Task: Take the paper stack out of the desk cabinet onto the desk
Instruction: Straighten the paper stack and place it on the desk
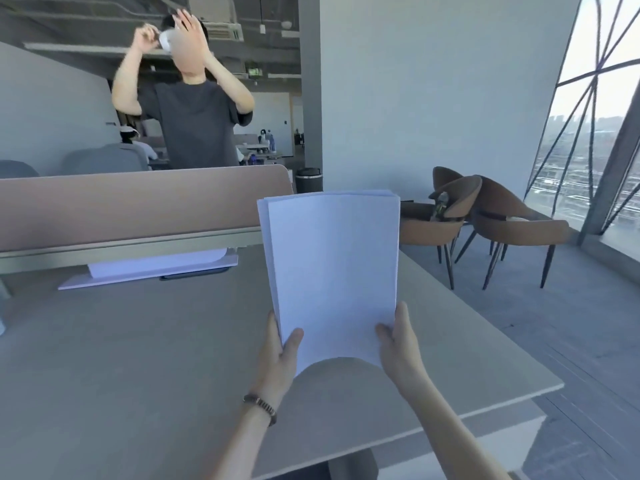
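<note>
While its blank top sheet is showing no writing, the paper stack [332,271] is being gripped above the desk [138,341] near its right edge by the left hand [280,355] and right hand [398,344], fingers hidden underneath.

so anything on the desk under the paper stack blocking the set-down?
Nothing visible. The paper stack is held upright by the left hand and right hand over bare desk. The only item, a white tray, sits far back by the divider.
</note>
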Demonstrator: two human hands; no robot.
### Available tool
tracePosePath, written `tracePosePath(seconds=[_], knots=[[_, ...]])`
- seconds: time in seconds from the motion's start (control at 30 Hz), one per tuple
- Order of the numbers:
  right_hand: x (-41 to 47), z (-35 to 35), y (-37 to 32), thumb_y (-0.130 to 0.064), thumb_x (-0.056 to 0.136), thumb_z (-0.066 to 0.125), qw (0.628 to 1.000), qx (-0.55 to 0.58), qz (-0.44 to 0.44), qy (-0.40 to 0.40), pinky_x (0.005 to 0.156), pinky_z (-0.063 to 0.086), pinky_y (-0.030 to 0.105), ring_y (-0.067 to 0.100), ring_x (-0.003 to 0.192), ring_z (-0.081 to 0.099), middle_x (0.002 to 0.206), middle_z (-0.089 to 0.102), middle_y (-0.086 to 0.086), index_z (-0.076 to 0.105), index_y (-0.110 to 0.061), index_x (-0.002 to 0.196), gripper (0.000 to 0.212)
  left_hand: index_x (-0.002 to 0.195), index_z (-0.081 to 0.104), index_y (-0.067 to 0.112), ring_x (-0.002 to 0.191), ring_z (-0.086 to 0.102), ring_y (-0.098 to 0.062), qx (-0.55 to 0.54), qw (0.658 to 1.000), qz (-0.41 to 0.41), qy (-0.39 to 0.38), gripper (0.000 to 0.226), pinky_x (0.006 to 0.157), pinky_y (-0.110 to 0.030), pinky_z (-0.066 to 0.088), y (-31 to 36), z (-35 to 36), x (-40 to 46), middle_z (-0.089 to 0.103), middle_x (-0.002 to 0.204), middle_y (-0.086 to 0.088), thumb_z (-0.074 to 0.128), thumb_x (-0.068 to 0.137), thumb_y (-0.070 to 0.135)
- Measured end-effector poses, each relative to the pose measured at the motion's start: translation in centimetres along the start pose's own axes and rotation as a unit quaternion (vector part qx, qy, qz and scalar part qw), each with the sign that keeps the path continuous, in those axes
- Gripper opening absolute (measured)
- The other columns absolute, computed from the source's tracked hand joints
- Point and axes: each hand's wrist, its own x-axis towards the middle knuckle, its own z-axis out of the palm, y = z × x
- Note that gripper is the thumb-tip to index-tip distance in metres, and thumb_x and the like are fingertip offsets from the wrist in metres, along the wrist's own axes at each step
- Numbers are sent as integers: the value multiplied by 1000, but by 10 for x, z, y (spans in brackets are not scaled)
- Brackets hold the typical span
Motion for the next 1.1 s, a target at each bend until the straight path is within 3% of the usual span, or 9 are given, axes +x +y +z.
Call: tracePosePath(seconds=[0.13,0.2,0.27,0.4,0.53,0.73,0.87,0.97,1.1], knots=[[7,8,27,2,95,45,1000,-19,-1,-12,62,36,34,26,69,47,87,58,25,38,-18,95,21,140,41,27,131,50,-9,0,1000,11,-13,49,113,-45,39,1,7,0,55,141,10,57,95,18],[8,2,34,-5,95,53,999,-19,-8,-35,67,43,34,30,79,59,92,67,13,45,-17,107,19,133,47,28,121,57,0,-15,1000,3,-16,44,107,-28,46,1,7,1,60,132,12,59,95,9],[12,-7,28,-13,95,61,998,8,-19,-53,73,48,30,19,85,65,89,71,-7,52,-18,108,17,126,55,28,115,60,6,-31,999,-7,-4,39,98,-16,49,1,6,7,65,126,14,65,92,12],[35,-23,-14,-31,91,66,993,81,-75,-33,73,42,33,8,73,49,75,51,-19,51,-19,90,19,114,65,27,106,67,-3,-66,997,-7,25,26,96,-32,51,10,2,18,73,113,13,69,89,22],[55,-26,-54,-39,90,62,980,144,-126,-45,87,53,38,8,98,64,102,65,-15,55,-26,111,26,125,58,27,108,64,4,-117,993,15,28,33,92,-26,49,21,6,19,70,116,18,65,93,22],[54,-13,-26,-45,92,57,987,142,-59,-56,100,50,54,17,112,66,113,71,-11,59,-46,102,10,106,67,34,93,68,11,-98,994,-37,7,17,76,-16,49,18,8,23,75,101,23,69,90,29],[49,-5,-6,-51,90,54,992,115,-23,-45,98,51,55,28,94,65,98,68,6,54,-22,108,34,82,76,28,83,74,1,-52,997,-50,-4,2,69,-20,56,12,7,33,79,83,17,77,83,26],[49,-1,-4,-54,89,52,993,105,-41,-25,78,46,44,18,80,51,86,56,7,42,-4,109,55,78,77,26,78,74,-3,-48,998,-43,18,5,73,-27,57,7,10,35,79,80,15,77,83,27],[42,2,6,-39,98,48,996,82,-21,-14,95,46,57,46,99,50,116,52,30,40,0,116,44,80,76,27,74,71,8,-64,996,-52,23,7,75,-24,54,-1,15,36,78,81,22,76,84,21]])
